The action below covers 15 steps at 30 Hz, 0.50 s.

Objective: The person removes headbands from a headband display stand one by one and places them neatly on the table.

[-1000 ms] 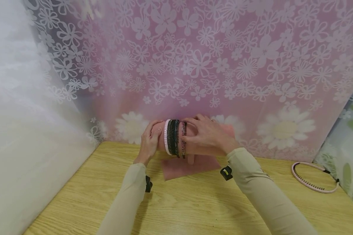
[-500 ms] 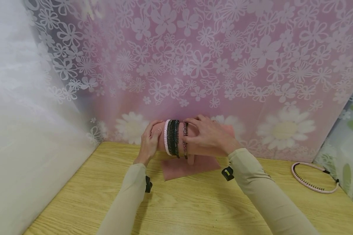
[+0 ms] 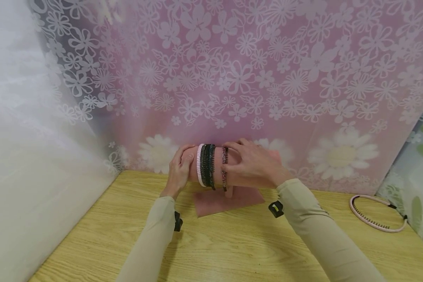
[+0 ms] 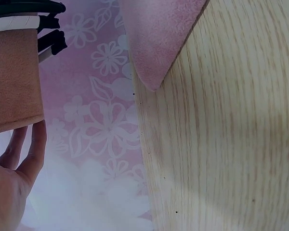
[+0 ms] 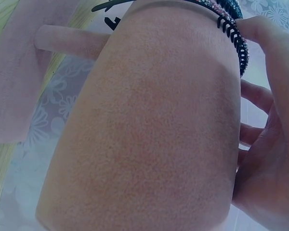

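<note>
A pink velvety headband stand, with a thick horizontal roll on a short post, stands against the backdrop. My left hand holds the roll's left end, its thumb in front. Beside it sit a white ridged headband and several dark glittery headbands, close together. Right of them, across a gap, is a pink glittery headband with black teeth. My right hand pinches this band between thumb and fingers, reaching over the roll. In the right wrist view the roll hides part of the fingers.
The stand's flat pink base lies on the wooden table. A light pink toothed headband lies at the table's right side. A flowered pink curtain hangs behind, with a white sheet at left.
The pink glittery headband has slid a little to the right along the roll with my right hand, widening the gap to the dark bands. My left hand has stayed in place.
</note>
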### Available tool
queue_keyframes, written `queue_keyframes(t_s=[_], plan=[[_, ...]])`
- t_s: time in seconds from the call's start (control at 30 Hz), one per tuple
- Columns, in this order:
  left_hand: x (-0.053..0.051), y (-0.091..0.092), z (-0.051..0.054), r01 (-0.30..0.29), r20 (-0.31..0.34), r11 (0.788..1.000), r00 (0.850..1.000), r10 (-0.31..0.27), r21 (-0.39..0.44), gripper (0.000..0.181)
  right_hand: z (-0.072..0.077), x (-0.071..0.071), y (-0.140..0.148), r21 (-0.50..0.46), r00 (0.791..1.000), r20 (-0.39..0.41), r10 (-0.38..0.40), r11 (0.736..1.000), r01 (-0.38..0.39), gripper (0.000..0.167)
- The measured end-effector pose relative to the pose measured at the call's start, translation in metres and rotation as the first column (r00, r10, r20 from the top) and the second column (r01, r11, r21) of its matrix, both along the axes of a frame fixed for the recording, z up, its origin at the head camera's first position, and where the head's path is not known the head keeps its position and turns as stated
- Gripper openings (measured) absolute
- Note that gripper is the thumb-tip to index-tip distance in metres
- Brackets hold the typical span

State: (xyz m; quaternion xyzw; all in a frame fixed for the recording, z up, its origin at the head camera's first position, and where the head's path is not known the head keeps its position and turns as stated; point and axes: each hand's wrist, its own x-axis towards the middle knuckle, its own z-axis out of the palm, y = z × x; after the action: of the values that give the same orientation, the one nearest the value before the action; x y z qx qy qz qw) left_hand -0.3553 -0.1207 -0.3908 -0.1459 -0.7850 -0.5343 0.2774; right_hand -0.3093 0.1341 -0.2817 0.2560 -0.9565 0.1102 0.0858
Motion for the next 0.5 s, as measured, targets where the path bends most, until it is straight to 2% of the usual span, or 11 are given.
queue_keyframes(t_s=[0.5], plan=[[-0.0007, -0.0004, -0.0008, 0.01, 0.007, 1.0, 1.0, -0.01, 0.008, 0.034, -0.0016, 0.003, 0.0066, -0.019, 1.0, -0.003, 0.001, 1.0, -0.001, 0.074]])
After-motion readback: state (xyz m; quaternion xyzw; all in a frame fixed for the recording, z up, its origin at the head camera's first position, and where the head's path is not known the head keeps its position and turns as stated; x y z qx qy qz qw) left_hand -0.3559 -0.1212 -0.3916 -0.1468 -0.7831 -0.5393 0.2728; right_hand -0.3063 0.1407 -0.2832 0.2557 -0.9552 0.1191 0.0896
